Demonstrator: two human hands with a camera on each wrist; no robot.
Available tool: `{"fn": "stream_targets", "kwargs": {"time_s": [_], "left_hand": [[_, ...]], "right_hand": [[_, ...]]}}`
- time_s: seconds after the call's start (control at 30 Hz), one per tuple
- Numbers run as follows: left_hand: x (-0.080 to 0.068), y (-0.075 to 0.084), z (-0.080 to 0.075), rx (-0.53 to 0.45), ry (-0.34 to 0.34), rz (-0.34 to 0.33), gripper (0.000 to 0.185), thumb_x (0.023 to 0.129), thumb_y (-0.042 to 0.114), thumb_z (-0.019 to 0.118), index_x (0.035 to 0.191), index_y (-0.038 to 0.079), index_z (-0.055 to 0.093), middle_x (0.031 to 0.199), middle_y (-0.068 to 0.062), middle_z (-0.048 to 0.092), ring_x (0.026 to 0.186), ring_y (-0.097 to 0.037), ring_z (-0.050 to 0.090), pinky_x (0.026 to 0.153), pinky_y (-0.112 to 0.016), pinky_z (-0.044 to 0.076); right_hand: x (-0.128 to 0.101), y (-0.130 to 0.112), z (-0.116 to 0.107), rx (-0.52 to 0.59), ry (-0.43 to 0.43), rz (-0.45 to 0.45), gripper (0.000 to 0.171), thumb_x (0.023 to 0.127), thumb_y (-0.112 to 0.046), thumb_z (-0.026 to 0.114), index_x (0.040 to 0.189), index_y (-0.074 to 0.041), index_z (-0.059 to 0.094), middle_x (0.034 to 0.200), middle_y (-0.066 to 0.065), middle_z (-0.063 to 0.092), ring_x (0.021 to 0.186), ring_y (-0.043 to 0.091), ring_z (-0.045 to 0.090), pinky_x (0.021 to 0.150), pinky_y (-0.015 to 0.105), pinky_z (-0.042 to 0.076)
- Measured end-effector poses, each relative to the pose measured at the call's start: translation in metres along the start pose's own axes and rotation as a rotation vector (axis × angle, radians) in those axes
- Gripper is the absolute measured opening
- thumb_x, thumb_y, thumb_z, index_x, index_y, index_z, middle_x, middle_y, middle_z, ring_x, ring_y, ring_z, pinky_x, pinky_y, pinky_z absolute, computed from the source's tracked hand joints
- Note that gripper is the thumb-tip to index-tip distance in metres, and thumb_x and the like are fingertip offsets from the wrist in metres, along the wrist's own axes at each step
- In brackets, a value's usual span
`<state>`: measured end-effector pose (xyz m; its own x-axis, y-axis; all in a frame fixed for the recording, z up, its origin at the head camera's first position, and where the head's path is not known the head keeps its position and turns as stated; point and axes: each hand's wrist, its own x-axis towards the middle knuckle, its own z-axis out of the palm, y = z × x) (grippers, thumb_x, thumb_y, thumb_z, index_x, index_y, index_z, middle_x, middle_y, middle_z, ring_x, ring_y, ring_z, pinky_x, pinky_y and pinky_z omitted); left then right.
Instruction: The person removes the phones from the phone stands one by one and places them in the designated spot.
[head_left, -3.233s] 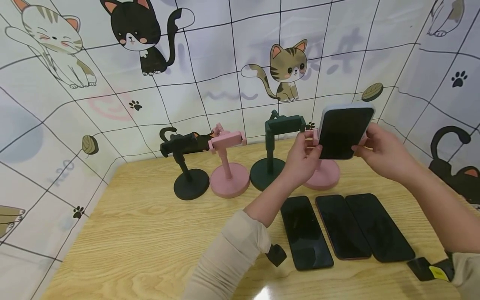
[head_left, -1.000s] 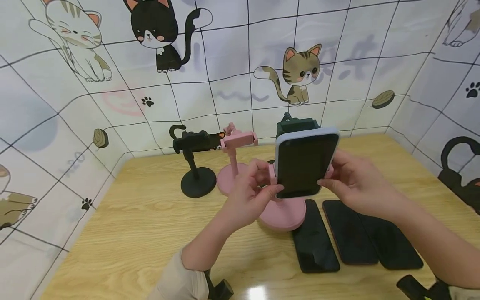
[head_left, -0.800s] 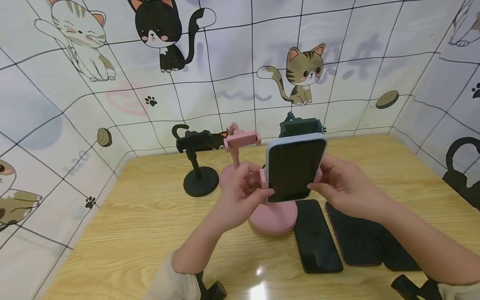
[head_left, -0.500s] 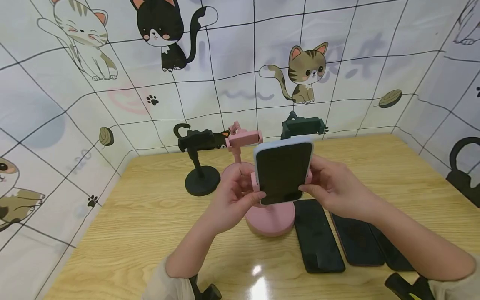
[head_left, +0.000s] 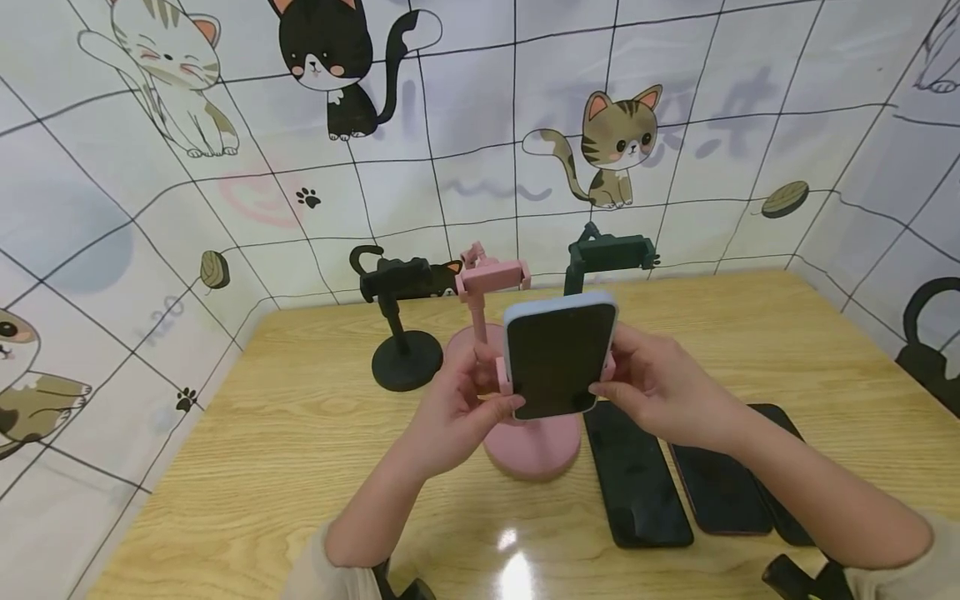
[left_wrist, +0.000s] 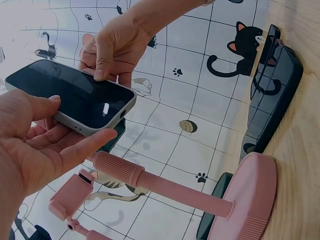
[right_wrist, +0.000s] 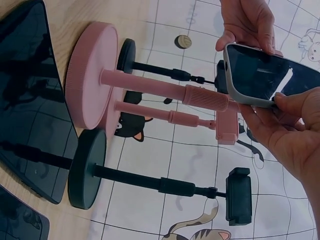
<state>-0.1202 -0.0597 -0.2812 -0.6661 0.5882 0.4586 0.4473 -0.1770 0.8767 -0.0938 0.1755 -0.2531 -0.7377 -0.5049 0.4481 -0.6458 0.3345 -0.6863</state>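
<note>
A phone [head_left: 561,358] in a pale blue case sits in the clamp of a pink phone stand [head_left: 534,446], tilted back with its dark screen toward me. My left hand [head_left: 457,408] grips its left side, thumb on the lower screen edge and fingers behind at the clamp's arm. On the other side my right hand [head_left: 660,387] grips the phone and clamp the same way, thumb on the screen's lower right. The left wrist view shows the stand's ribbed pink post [left_wrist: 175,187] under the phone [left_wrist: 75,95]. Most of the clamp is hidden behind the phone.
Behind stand a black phone stand [head_left: 405,358], a second pink stand [head_left: 491,279] and a dark green stand [head_left: 615,254]. Three dark phones lie flat to the right, including the nearest phone [head_left: 637,483]. A cat-print sheet [head_left: 465,100] hangs behind the wooden table [head_left: 285,467].
Both hands have brought the pink stand with its phone from the right end of the row leftward and toward me. Over the last second it shifted slightly further left and lower.
</note>
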Motion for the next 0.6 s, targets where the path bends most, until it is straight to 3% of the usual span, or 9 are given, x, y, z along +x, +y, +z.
{"fn": "stream_targets", "kwargs": {"time_s": [0.2, 0.4, 0.5, 0.6], "left_hand": [[-0.002, 0.001, -0.003, 0.058, -0.029, -0.011, 0.031, 0.081, -0.015, 0.053, 0.106, -0.004, 0.039, 0.100, -0.028, 0.058, 0.087, -0.031, 0.060, 0.069, -0.036, 0.053], [0.005, 0.001, -0.014, 0.236, -0.065, 0.053, 0.047, 0.073, -0.006, 0.068, 0.114, 0.001, 0.045, 0.109, -0.014, 0.054, 0.093, -0.020, 0.059, 0.078, -0.034, 0.050], [0.013, -0.002, -0.021, 0.278, -0.091, 0.098, 0.064, 0.068, -0.002, 0.073, 0.123, 0.003, 0.042, 0.120, -0.010, 0.046, 0.108, -0.020, 0.049, 0.089, -0.039, 0.044], [0.025, -0.003, -0.028, 0.279, -0.191, 0.181, 0.074, 0.065, 0.000, 0.073, 0.129, 0.001, 0.036, 0.130, -0.012, 0.038, 0.121, -0.021, 0.037, 0.097, -0.043, 0.036]], "right_hand": [[-0.003, 0.002, 0.004, 0.005, 0.013, -0.006, 0.041, 0.074, 0.020, 0.059, 0.105, -0.004, 0.048, 0.078, -0.002, 0.043, 0.070, 0.013, 0.051, 0.059, 0.023, 0.046], [-0.006, -0.001, 0.007, 0.001, 0.032, 0.026, 0.043, 0.075, 0.018, 0.059, 0.109, -0.004, 0.047, 0.083, -0.001, 0.047, 0.076, 0.013, 0.052, 0.066, 0.022, 0.048], [-0.008, -0.007, 0.009, -0.082, 0.083, 0.048, 0.063, 0.072, 0.014, 0.065, 0.125, -0.006, 0.039, 0.105, 0.001, 0.049, 0.091, 0.014, 0.052, 0.074, 0.026, 0.050], [-0.008, -0.016, 0.015, -0.182, 0.209, 0.015, 0.092, 0.065, 0.006, 0.075, 0.138, -0.009, 0.022, 0.133, 0.004, 0.035, 0.114, 0.023, 0.044, 0.082, 0.042, 0.048]]}}
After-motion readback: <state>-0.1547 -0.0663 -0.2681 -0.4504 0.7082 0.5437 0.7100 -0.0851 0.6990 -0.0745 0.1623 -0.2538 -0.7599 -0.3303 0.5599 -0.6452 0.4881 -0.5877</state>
